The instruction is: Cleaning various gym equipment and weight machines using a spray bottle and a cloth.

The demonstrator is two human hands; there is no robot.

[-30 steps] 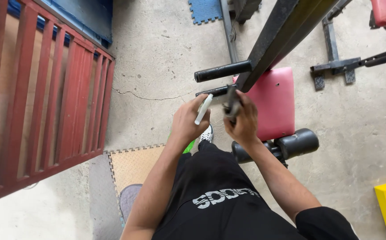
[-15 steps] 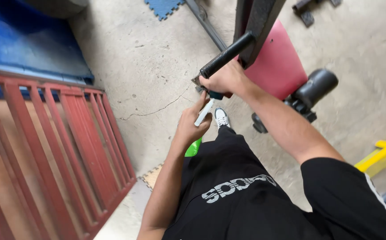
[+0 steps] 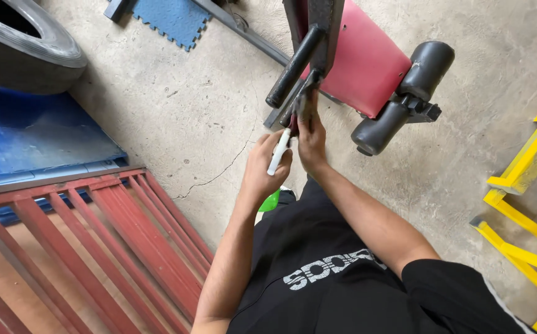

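My left hand grips a white marker-like stick, its tip pointing up at a flat dark metal bar of an exercise machine. Just to its right, my right hand is closed with its fingertips pinching a small dark piece against that bar. A black round handle juts out from the machine's dark upright just above both hands. Behind it are a red pad and black foam rollers.
A tyre lies at the top left, above a blue sheet. A red slatted frame fills the lower left. A blue foam mat tile and a yellow metal frame lie on the cracked concrete floor. Something green shows under my left wrist.
The view has swung to the right and tilted. My right hand has come off the end of the black handle and now pinches at the flat bar below. My left hand still holds the white stick.
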